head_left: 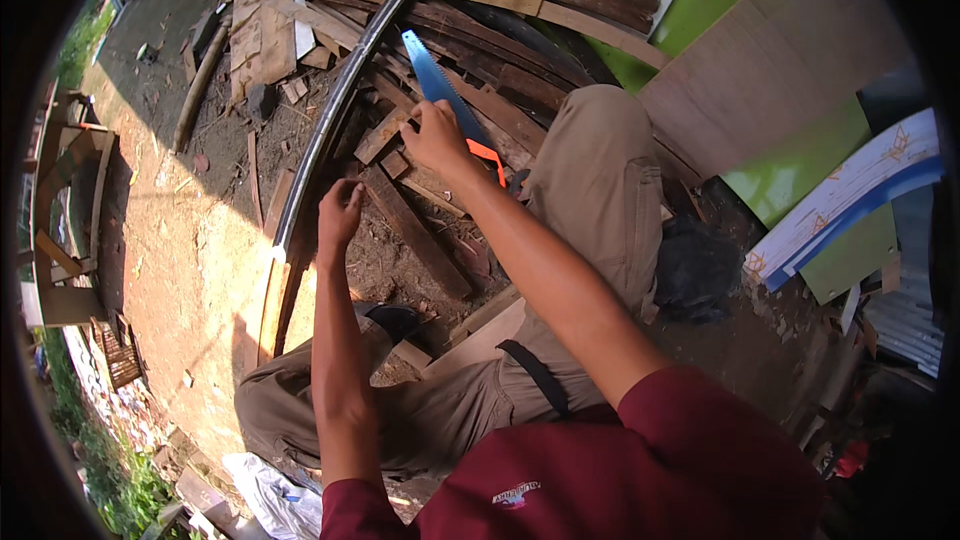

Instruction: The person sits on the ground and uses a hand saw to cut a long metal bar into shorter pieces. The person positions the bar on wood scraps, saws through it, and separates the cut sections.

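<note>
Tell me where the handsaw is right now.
In the head view, the handsaw lies over wooden planks, upper centre, beside the right hand; its orange handle is near the right leg.

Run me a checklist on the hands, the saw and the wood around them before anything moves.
1. Hands protected: not ok; the bare left hand and bare right hand wear no gloves.
2. Right hand clear of the blue-bladed saw with an orange handle: cannot tell; it appears right beside the blade, contact unclear.
3. Saw handle free of both hands: ok; neither hand is wrapped around it.
4. Fingers empty: cannot tell; they are curled, so anything small would be hidden.
5. Ground between the legs free of loose wood: not ok; a long brown wooden plank lies there.
</note>
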A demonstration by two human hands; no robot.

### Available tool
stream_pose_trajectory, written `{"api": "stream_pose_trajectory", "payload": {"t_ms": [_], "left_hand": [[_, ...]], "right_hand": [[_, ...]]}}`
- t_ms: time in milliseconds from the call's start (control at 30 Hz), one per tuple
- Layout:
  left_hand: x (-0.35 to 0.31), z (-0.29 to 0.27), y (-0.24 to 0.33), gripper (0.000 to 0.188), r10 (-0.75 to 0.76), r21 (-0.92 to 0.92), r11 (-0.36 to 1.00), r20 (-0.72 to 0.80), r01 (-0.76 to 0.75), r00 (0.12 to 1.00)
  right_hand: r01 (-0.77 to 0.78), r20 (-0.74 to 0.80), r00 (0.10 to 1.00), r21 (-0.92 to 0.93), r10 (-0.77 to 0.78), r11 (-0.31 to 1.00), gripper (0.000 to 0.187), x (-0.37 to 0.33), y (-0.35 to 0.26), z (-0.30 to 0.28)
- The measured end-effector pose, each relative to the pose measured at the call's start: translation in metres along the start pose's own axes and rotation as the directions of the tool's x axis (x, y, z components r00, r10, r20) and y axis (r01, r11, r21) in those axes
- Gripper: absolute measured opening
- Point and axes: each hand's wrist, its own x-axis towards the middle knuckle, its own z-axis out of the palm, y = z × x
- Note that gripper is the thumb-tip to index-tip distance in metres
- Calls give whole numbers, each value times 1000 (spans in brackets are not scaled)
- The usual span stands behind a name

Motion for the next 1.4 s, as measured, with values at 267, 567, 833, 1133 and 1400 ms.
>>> {"api": "stream_pose_trajectory", "payload": {"t_ms": [267, 567, 833, 1133, 1400], "left_hand": [[40, -93, 278, 21, 196, -725, 556, -361, -407, 912], [-27, 35, 370, 13, 564, -770, 549, 55, -324, 824], [-48, 11, 305, 19, 351, -670, 633, -198, -388, 915], [-19, -171, 215, 30, 63, -656, 675, -405, -337, 912], [-12, -172, 156, 37, -150, -499, 840, -592, -214, 792]], "right_hand": [[562, -484, 818, 558, -311, 610, 21, -66, -128, -193], [-334, -341, 905, -207, 253, 920, 47, -150, 282, -231], [-201, 136, 905, -697, 402, 688, 49, -192, 332, -148], [-588, 329, 797, 226, 507, 777, 28, -133, 283, -190], [251, -187, 962, 312, -200, 916, 26, -46, -1, -237]]}}
